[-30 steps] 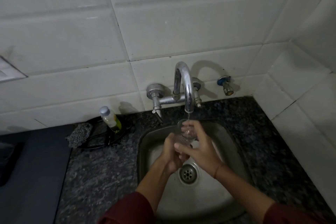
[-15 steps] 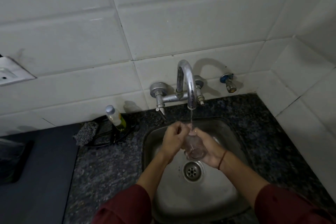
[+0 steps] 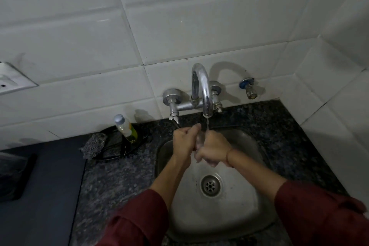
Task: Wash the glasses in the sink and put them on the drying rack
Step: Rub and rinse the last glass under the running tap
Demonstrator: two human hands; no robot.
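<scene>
Grips the glass (image 3: 200, 139) in the right hand (image 3: 215, 149), fingers curled round it (little of it shows, blurred). Pinches its top with the left hand (image 3: 184, 142), fingers bent. Holds it under the tap (image 3: 202, 86) and its thin stream, over the sink (image 3: 250, 168). Left on the surface (image 3: 119, 177): bottle (image 3: 126, 128), scrub pad (image 3: 93, 145).

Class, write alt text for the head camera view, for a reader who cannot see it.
The left hand and right hand grip a mostly hidden clear glass under a thin stream from the chrome tap, above the steel sink. A small bottle and a grey scrubber sit left of the sink.
</scene>
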